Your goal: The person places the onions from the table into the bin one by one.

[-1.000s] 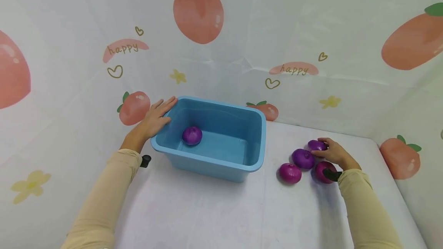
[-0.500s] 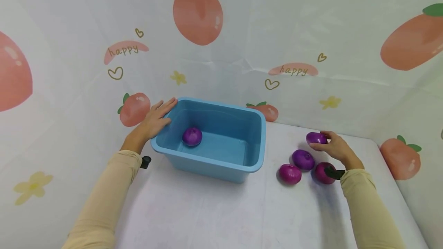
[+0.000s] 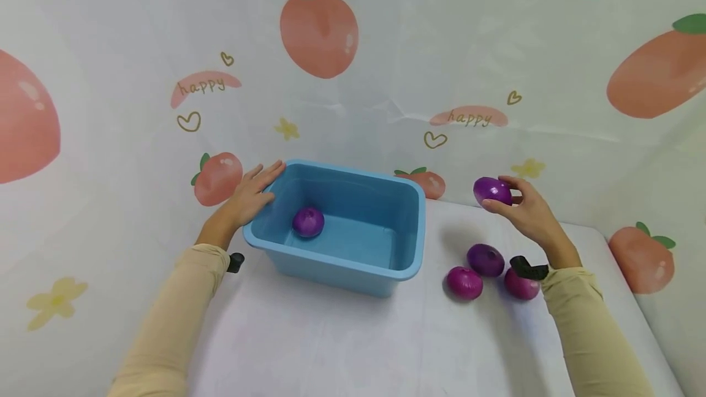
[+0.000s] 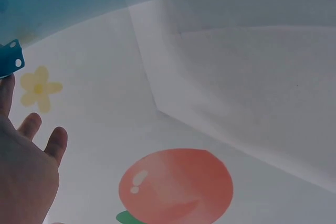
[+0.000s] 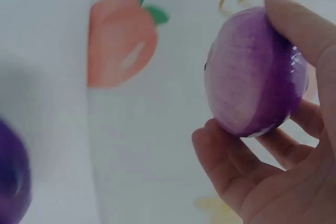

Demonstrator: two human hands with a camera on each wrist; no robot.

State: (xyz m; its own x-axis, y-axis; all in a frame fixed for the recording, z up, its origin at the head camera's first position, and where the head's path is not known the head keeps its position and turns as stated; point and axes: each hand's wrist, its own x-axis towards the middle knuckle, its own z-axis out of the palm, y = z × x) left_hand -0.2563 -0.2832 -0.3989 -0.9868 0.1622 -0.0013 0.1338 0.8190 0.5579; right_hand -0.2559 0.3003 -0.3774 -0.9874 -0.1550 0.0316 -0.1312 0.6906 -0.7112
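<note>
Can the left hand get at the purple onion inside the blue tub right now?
Likely yes: the left hand is right at the blue tub, which has no lid, and the purple onion lies uncovered toward that side.

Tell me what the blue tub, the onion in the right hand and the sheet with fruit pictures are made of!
The tub looks like plastic: smooth, slightly shiny, with a rounded rim. The onion is glossy, with bright glints; it could be real onion skin or a plastic toy. The sheet looks thin and bendy, maybe cloth or plastic: creases show.
</note>
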